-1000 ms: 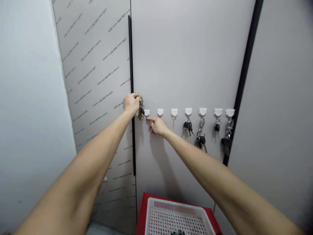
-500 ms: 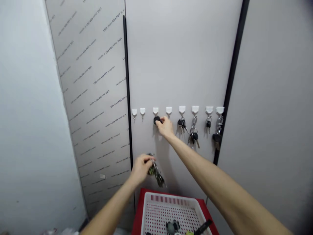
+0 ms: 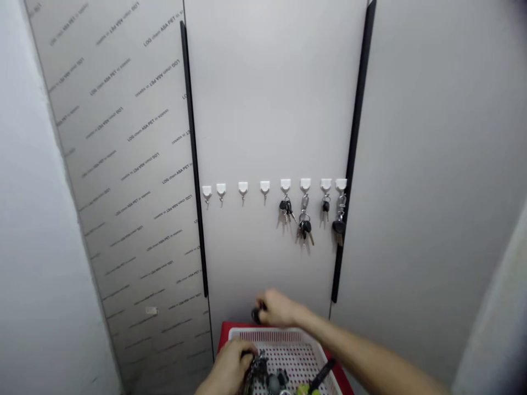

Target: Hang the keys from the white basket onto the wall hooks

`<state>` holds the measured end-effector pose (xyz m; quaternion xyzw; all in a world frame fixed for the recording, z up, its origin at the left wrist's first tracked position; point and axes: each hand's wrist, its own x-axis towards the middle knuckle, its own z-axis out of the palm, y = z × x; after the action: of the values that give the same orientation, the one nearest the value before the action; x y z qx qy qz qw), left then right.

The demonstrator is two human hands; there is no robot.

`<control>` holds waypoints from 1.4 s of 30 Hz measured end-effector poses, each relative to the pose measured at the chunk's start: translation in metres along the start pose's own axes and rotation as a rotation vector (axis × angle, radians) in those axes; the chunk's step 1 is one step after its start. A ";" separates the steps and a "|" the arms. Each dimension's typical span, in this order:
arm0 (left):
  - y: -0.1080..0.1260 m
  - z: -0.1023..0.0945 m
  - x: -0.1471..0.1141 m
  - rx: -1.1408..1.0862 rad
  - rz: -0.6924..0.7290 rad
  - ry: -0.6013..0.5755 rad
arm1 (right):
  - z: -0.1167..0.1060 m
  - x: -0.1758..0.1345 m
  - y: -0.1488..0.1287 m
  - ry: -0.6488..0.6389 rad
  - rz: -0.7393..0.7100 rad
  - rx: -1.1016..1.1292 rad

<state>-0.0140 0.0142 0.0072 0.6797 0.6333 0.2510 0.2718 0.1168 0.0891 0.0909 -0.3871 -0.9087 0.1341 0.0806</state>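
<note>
My left hand [image 3: 234, 362] is low over the near left of a white plastic basket [image 3: 272, 336], its fingers closed on a bunch of keys [image 3: 258, 366]. Above the basket's far edge, my right hand [image 3: 278, 308] grips a black-headed key [image 3: 256, 315], slightly blurred. Inside the basket lie a grey-green object [image 3: 275, 382], a yellow-green item [image 3: 307, 389] and a black strap-like piece [image 3: 322, 374]. Higher up, key bunches [image 3: 287, 207] hang from the white hooks [image 3: 285, 185] on the right; the four left ones, such as this hook [image 3: 243, 187], carry nothing.
The basket rests on a red surface [image 3: 225, 331] against a pale grey cabinet door [image 3: 267, 109]. Long black handles [image 3: 193, 137] run down the door edges. Printed film covers the left panel [image 3: 123, 181], beside a white wall [image 3: 37, 247].
My right hand has come down from the third hook with the black-headed key, leaving that hook bare. My left hand has lowered its keys into the basket. The view has shifted right.
</note>
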 end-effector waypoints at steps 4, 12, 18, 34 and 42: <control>0.017 -0.016 0.012 0.110 0.058 -0.074 | 0.037 -0.029 0.027 0.017 0.064 0.055; 0.162 -0.103 0.096 -0.257 0.256 0.450 | -0.145 -0.018 0.046 1.151 0.266 0.123; 0.221 -0.097 0.141 -0.448 0.117 0.551 | -0.147 -0.005 0.065 0.954 0.338 0.095; 0.215 -0.109 0.087 -0.313 0.396 0.069 | -0.162 -0.034 0.084 1.295 0.179 0.501; 0.105 -0.005 0.046 -0.013 0.225 -0.102 | -0.163 -0.019 0.091 1.201 0.389 0.371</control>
<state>0.0617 0.0548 0.0833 0.7567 0.5365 0.2493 0.2782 0.2332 0.1656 0.2173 -0.5314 -0.5808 0.0612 0.6136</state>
